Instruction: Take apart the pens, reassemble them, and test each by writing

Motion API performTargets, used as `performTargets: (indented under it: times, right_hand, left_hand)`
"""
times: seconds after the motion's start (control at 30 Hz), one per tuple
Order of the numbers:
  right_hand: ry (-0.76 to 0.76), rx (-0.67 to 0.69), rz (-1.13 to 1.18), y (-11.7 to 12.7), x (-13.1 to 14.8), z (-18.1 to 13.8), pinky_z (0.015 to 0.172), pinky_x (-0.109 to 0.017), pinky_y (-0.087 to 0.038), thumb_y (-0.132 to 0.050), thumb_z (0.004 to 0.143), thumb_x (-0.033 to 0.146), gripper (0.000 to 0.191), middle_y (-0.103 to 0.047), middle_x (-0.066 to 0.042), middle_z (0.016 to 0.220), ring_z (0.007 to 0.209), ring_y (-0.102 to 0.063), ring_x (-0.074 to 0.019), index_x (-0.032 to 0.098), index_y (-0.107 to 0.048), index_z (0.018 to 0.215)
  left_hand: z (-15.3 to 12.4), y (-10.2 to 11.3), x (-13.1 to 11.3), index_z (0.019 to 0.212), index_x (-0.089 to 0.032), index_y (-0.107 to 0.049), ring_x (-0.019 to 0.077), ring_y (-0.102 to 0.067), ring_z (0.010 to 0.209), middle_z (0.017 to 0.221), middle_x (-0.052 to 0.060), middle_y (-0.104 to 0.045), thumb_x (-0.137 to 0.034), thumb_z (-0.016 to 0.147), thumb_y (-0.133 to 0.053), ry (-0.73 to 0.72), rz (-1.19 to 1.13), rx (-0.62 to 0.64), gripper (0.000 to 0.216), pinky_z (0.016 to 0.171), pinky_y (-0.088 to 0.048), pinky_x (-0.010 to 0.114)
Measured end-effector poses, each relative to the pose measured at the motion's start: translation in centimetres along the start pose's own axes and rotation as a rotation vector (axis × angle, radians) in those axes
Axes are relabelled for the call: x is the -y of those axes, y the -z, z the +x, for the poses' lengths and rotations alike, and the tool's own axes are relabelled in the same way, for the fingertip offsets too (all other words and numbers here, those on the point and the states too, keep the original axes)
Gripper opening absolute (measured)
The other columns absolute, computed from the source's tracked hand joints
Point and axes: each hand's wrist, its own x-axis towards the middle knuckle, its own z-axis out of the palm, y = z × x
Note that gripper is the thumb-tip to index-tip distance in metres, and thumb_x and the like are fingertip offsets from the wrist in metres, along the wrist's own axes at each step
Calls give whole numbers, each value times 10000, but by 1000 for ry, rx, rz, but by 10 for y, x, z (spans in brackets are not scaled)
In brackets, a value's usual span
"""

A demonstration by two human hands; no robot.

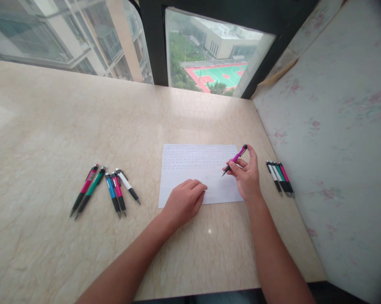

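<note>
A white sheet of paper point(193, 169) with faint handwriting along its top lies on the marble table point(83, 126). My left hand point(184, 202) rests on the sheet's lower edge with its fingers curled under, holding nothing that I can see. My right hand point(246, 173) hovers over the sheet's right side and pinches a purple pen point(235, 159), tip pointing down-left just above the paper.
Several pens in pink, green, blue and white point(106, 190) lie in a row left of the paper. Three more pens point(281, 177) lie at the right by a floral-papered wall point(336, 126). Windows point(209, 55) run along the far edge.
</note>
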Motion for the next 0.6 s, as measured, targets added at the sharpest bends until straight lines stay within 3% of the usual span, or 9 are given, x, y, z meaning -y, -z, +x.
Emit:
performTargets:
  times: [0.47,0.6]
  right_hand:
    - [26,-15,-9,0,-3,0,622,-281,-585,-746,741,342,1015,-684,41,835,661,-713,-157,334,-82,1509]
    - [31,-14,-46,0,-4,0,607,-284,-590,-739,746,340,961,-683,33,826,650,-713,-164,318,-139,1496]
  left_hand:
    - [0,-1,1,1003,-198,-640,229,-618,873,940,95,-681,-177,914,-425,16,-6,34,234,754,-469,350]
    - [-1,-2,2,1005,-211,-646,234,-622,889,948,92,-684,-181,913,-433,44,-2,16,234,749,-468,348]
